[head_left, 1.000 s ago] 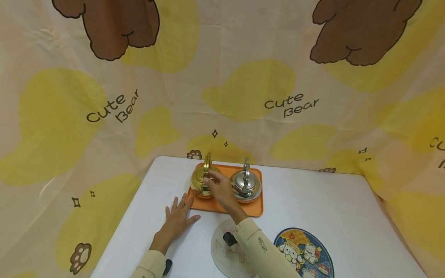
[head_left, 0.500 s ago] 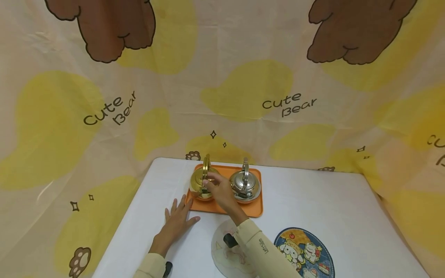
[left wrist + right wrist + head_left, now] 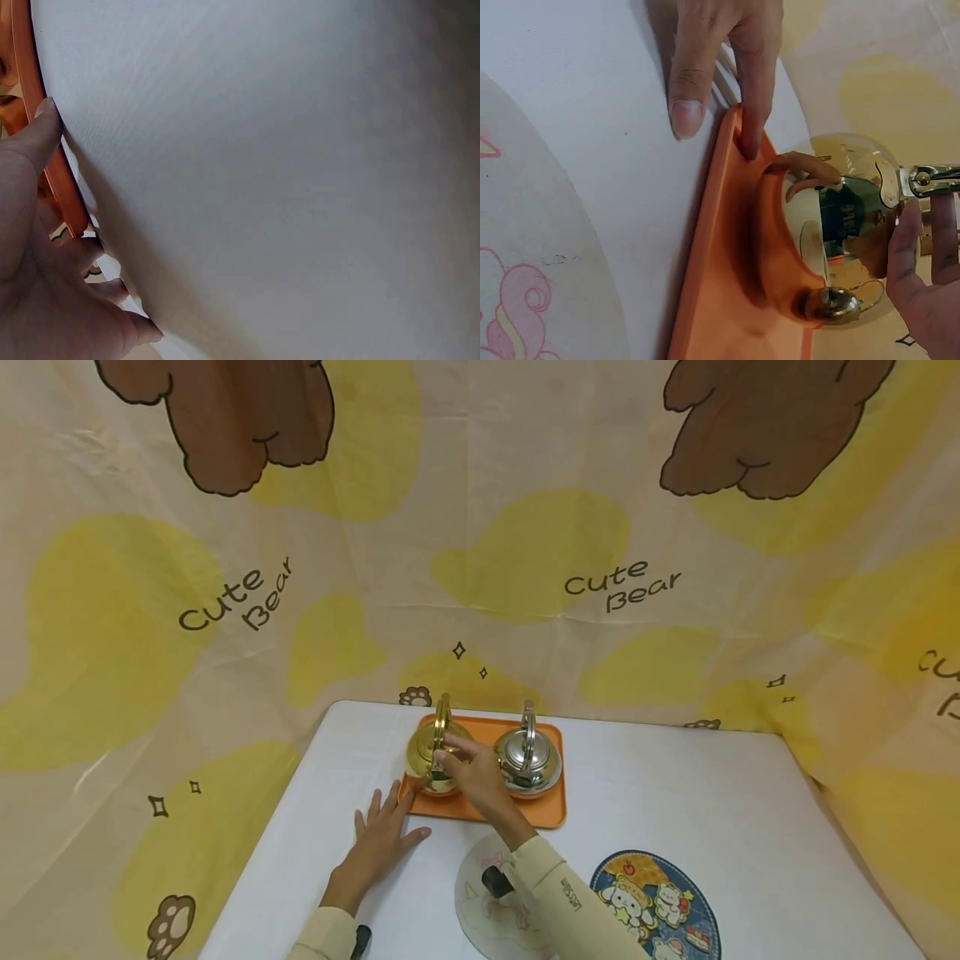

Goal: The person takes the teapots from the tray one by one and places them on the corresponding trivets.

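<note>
A gold kettle (image 3: pixel 422 752) stands at the left end of an orange tray (image 3: pixel 467 808), its tall handle raised. My right hand (image 3: pixel 480 772) reaches across to it, thumb and index finger at the handle's near end. The right wrist view has these fingertips close against the handle's hinge bracket (image 3: pixel 922 180). My left hand (image 3: pixel 381 839) lies spread at the tray's front left corner. Its index finger (image 3: pixel 755 97) reaches over the tray's rim, while the thumb is over the white table. To the right of the gold kettle, a silver kettle (image 3: pixel 542 770) sits on the same tray.
In front of the tray lies a pale round mat (image 3: pixel 480 910), partly under the right sleeve (image 3: pixel 573 902). A blue round mat (image 3: pixel 675 860) with cartoon figures is further right. Behind the white table (image 3: pixel 675 785) hangs a bear-printed cloth (image 3: pixel 525 660).
The head view has shifted very slightly. Both hands, both kettles and the tray keep their places relative to one another.
</note>
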`<state>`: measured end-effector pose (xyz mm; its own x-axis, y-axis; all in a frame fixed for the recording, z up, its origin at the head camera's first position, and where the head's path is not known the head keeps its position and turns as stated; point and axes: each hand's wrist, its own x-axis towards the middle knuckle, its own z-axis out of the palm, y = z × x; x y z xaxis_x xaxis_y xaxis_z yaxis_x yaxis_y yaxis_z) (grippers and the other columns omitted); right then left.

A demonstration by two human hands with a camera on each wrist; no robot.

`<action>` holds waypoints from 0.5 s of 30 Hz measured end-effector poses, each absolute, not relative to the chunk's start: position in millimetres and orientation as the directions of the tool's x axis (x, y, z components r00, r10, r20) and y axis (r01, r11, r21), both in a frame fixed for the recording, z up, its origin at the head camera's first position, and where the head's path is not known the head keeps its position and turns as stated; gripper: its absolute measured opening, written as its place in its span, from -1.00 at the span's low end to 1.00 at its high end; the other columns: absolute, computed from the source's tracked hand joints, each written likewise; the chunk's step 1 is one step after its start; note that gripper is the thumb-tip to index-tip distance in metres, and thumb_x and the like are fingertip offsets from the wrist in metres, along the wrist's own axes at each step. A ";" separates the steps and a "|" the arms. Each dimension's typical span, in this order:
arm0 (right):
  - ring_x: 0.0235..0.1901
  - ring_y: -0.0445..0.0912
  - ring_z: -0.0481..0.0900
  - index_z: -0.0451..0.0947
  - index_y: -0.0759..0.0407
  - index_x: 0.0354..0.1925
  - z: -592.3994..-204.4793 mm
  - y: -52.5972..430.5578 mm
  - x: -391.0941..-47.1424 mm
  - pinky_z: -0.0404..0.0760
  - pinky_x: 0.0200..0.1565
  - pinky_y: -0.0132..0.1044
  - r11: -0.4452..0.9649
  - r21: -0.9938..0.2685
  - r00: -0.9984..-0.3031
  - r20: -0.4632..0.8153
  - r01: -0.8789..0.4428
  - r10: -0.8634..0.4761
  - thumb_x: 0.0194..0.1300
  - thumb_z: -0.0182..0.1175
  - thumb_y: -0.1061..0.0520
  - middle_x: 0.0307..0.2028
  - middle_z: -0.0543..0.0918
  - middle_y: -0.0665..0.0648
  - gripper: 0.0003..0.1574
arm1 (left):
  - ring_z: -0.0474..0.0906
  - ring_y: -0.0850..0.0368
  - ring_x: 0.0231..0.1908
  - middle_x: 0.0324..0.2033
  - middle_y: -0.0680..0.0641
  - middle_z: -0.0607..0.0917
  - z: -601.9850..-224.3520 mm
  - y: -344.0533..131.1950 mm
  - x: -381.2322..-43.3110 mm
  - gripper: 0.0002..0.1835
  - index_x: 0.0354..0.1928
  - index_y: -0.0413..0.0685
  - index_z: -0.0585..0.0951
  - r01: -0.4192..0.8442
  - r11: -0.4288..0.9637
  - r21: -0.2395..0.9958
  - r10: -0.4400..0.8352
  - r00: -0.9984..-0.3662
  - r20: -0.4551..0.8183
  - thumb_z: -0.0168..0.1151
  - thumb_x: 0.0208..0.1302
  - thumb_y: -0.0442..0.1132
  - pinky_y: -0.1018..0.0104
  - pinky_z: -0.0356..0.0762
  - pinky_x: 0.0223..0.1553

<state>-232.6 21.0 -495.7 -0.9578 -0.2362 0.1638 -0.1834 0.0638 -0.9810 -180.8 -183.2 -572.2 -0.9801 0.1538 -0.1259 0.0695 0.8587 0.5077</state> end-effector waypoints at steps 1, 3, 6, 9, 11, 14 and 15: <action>-0.07 -0.04 0.71 0.65 0.13 0.33 -493.9 21.1 -232.3 0.76 0.01 0.14 0.061 -0.980 -0.956 0.169 -0.189 -0.238 0.53 0.30 0.06 0.12 0.77 0.17 -0.52 | -0.25 -0.57 0.61 0.66 -0.38 0.03 -571.9 -183.1 -180.7 -0.07 0.66 -0.08 0.20 0.070 0.858 0.508 0.154 -0.980 -0.126 0.34 0.43 0.16 -0.70 -0.38 0.42; -0.08 -0.05 0.71 0.65 0.12 0.34 -489.8 21.4 -231.4 0.77 0.02 0.11 0.056 -0.979 -0.954 0.177 -0.196 -0.244 0.53 0.31 0.06 0.12 0.76 0.18 -0.51 | -0.25 -0.57 0.61 0.66 -0.38 0.03 -571.0 -182.6 -180.5 -0.06 0.67 -0.07 0.19 0.068 0.860 0.505 0.154 -0.980 -0.130 0.34 0.43 0.16 -0.70 -0.38 0.42; -0.07 -0.06 0.71 0.65 0.12 0.33 -483.6 21.6 -229.3 0.79 0.01 0.01 0.048 -0.978 -0.949 0.185 -0.204 -0.254 0.52 0.32 0.07 0.12 0.75 0.18 -0.51 | -0.25 -0.57 0.61 0.66 -0.37 0.02 -569.6 -181.5 -180.2 -0.05 0.68 -0.03 0.16 0.070 0.863 0.500 0.154 -0.980 -0.129 0.34 0.43 0.16 -0.70 -0.38 0.42; -0.04 -0.08 0.71 0.66 0.13 0.32 -478.5 21.9 -226.9 0.79 0.00 -0.16 0.036 -0.977 -0.945 0.195 -0.212 -0.262 0.51 0.33 0.08 0.16 0.74 0.16 -0.52 | -0.23 -0.59 0.61 0.66 -0.38 0.02 -567.8 -180.6 -179.9 -0.05 0.69 0.02 0.15 0.078 0.862 0.501 0.156 -0.981 -0.116 0.35 0.43 0.14 -0.72 -0.36 0.41; -0.03 -0.09 0.71 0.67 0.13 0.31 -475.3 22.2 -224.9 0.78 -0.02 -0.24 0.032 -0.976 -0.943 0.201 -0.217 -0.265 0.50 0.34 0.08 0.17 0.73 0.14 -0.52 | -0.21 -0.61 0.60 0.65 -0.40 0.04 -566.9 -180.2 -179.8 -0.06 0.69 0.02 0.16 0.086 0.860 0.503 0.159 -0.982 -0.104 0.36 0.42 0.13 -0.74 -0.34 0.39; -0.05 -0.09 0.70 0.67 0.10 0.31 -469.8 22.7 -221.4 0.78 -0.03 -0.24 0.030 -0.975 -0.941 0.204 -0.220 -0.270 0.48 0.36 0.06 0.15 0.74 0.11 -0.51 | -0.19 -0.62 0.59 0.65 -0.40 0.05 -566.3 -179.6 -179.4 -0.06 0.69 0.02 0.17 0.090 0.861 0.500 0.161 -0.982 -0.101 0.36 0.43 0.12 -0.75 -0.33 0.38; -0.07 -0.09 0.70 0.67 0.10 0.31 -468.2 22.8 -220.2 0.78 -0.02 -0.22 0.028 -0.975 -0.940 0.206 -0.222 -0.271 0.48 0.37 0.06 0.14 0.75 0.11 -0.51 | -0.18 -0.63 0.59 0.64 -0.40 0.06 -566.6 -179.6 -179.4 -0.06 0.69 0.03 0.16 0.093 0.863 0.497 0.162 -0.982 -0.098 0.36 0.43 0.12 -0.76 -0.32 0.38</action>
<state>-220.2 22.8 -468.2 -0.9402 -0.2715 0.2058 -0.2216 0.0284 -0.9747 -179.4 -179.6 -566.6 -0.9819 0.1620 -0.0977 0.0929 0.8626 0.4973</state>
